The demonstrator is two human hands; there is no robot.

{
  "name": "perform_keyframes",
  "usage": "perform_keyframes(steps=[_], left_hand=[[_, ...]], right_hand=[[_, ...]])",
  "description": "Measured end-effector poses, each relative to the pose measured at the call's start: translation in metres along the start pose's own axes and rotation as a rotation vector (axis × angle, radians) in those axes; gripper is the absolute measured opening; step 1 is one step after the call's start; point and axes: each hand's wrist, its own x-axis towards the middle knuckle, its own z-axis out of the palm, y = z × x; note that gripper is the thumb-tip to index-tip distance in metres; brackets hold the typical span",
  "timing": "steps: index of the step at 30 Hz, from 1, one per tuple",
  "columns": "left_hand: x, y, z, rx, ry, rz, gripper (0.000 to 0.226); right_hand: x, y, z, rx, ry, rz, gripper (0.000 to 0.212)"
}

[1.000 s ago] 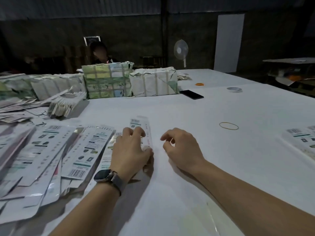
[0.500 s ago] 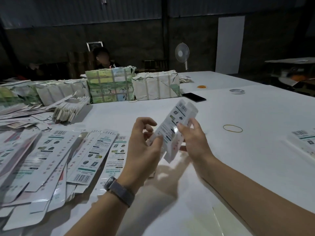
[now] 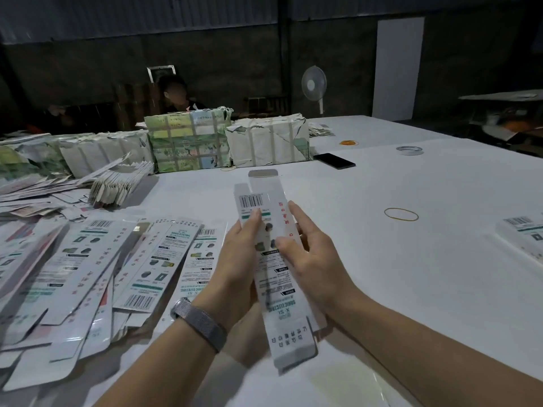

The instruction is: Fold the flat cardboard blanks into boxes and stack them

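Observation:
A long white printed cardboard blank [image 3: 274,292] with a barcode near its far end is held above the table, lengthwise away from me. My left hand [image 3: 235,259] grips its left edge, thumb on the printed face. My right hand [image 3: 308,254] holds the right edge, fingers curled round it. The blank looks partly opened into a sleeve, with its far flaps sticking up. A loose spread of flat blanks [image 3: 88,259] lies on the table to the left. A folded box [image 3: 526,236] lies at the right edge.
The white table [image 3: 411,274] carries wrapped bundles [image 3: 188,142] at the back, a fanned stack of blanks [image 3: 117,186], a black phone [image 3: 335,160], a tape roll [image 3: 409,150] and a yellow rubber band [image 3: 401,214]. A person sits behind the bundles. A fan [image 3: 313,83] stands beyond.
Both hands lifted one blank off the table and turned it from a tilt to pointing straight away from me. It now sits lower and closer between my hands.

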Motion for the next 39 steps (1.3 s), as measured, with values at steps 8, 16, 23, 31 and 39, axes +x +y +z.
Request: perform_keyframes(steps=[8,16,23,31,39], left_hand=[[-0.008,-0.002,0.011,-0.204,-0.171,-0.117,0.074],[-0.004,-0.007,0.011,-0.114,-0.020,-0.020,0.065],[0.002,-0.012,0.011,-0.003,0.029,0.109,0.051],[0.002,-0.010,0.009,0.285,-0.046,0.368,0.044],[-0.003,-0.008,0.009,0.278,-0.030,0.451,0.032]], right_hand=[[0.002,-0.004,-0.002,-0.051,0.141,-0.095,0.025],[-0.002,-0.005,0.000,0.049,0.016,-0.048,0.033],[-0.003,-0.009,-0.002,0.049,0.004,-0.048,0.026],[0.004,-0.015,-0.010,0.049,0.082,-0.131,0.045],[0.004,-0.012,-0.010,0.025,0.065,-0.139,0.052]])
